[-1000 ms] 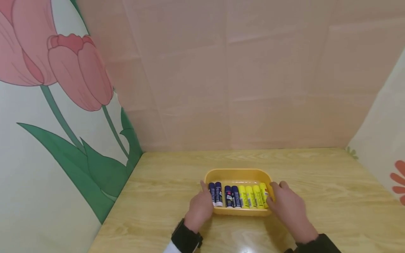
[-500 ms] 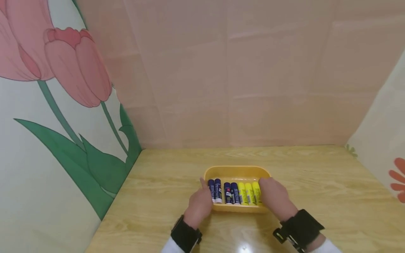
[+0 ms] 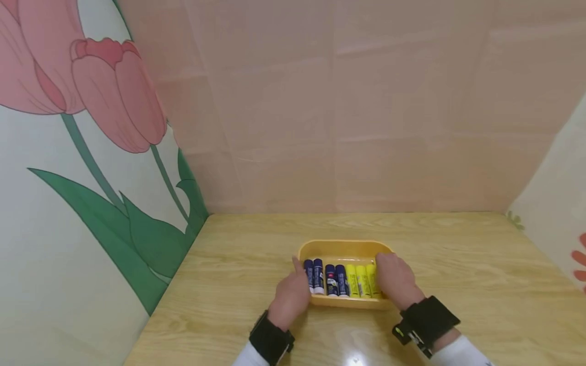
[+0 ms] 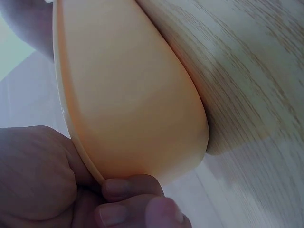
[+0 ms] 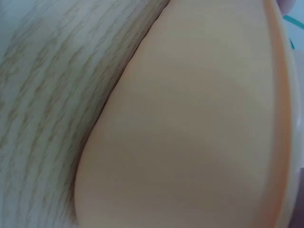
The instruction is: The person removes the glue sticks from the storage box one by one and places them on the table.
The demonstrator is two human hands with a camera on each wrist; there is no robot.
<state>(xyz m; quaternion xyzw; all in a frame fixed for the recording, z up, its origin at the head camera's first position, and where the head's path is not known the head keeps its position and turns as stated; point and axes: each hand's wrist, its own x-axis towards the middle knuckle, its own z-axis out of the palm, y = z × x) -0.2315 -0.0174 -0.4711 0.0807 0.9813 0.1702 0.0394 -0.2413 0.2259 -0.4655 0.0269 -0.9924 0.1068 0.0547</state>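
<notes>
A yellow plastic tray [image 3: 350, 302] sits on the table, with a row of glue sticks lying in it. Dark blue glue sticks [image 3: 318, 277] fill the left side, yellow glue sticks [image 3: 362, 280] the right. My left hand [image 3: 291, 296] grips the tray's left end; in the left wrist view its fingers curl under the rim from outside. At the opposite end, my right hand [image 3: 396, 280] holds the rim with curled fingers and covers the right corner and any stick there. The right wrist view is mostly the tray's outer wall [image 5: 185, 114].
The light wood-grain table [image 3: 238, 264] runs back to a pinkish wall covering [image 3: 329, 112]. A tulip-patterned panel [image 3: 59, 229] stands at the left, and a pale floral panel [image 3: 558, 203] at the right. Both wrists wear black bands.
My right hand has shifted inward over the tray's right end, turning so its back shows and hiding the rightmost yellow stick. The left hand keeps its grip, and the tray has hardly moved.
</notes>
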